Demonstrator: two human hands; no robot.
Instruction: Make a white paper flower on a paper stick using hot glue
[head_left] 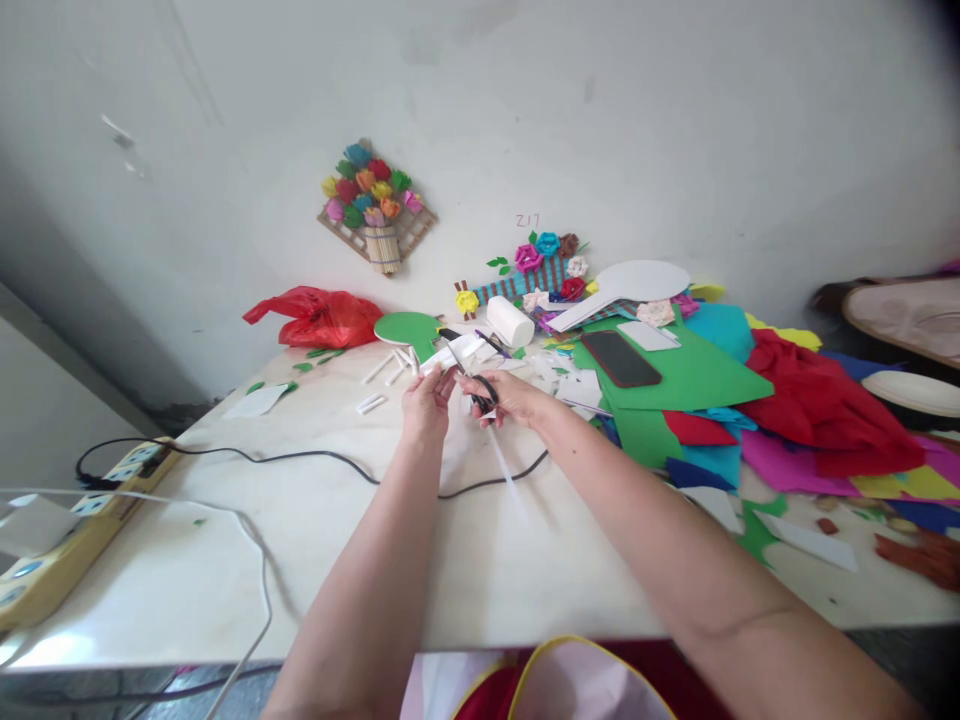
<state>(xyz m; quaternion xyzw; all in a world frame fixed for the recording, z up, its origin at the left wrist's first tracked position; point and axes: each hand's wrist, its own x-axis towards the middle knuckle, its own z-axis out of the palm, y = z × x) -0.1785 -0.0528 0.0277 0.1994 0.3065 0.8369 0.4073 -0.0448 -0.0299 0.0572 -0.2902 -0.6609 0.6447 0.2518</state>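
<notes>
Right hand (pixel 508 398), centre of frame, gripped black-handled scissors (pixel 486 393); left hand (pixel 426 405), just beside, pinched a white piece (pixel 469 347) at the scissors. Counter (pixel 300 540) bore a red plastic bag (pixel 326 318), left of centre, and a smartphone (pixel 621 358) on green sheeting (pixel 705 382), right.

Pic's bright but hazy, w/ btm-L glare.

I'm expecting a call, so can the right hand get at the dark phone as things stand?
Probably yes: the phone lies on a green sheet with nothing seen covering it. But the right hand holds scissors, so it would likely need to free its fingers first.
</notes>
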